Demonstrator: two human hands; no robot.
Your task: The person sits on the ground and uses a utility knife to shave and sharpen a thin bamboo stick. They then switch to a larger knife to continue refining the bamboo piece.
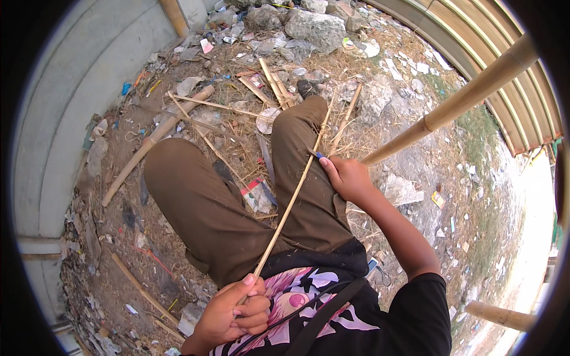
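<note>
A thin bamboo strip (291,202) runs diagonally across my lap, over my brown trousers (208,207). My left hand (234,311) is shut around its near end, close to my belly. My right hand (347,178) grips a small knife with a blue handle (316,155); its blade rests against the strip above my right thigh. The strip's far end reaches past my knee toward the littered ground.
A thick bamboo pole (457,101) slants in from the upper right, ending beside my right hand. More bamboo pieces (154,139) and splinters lie on the dirt among rocks (314,26) and scattered rubbish. A grey wall (71,89) curves along the left; a corrugated fence (504,65) stands on the right.
</note>
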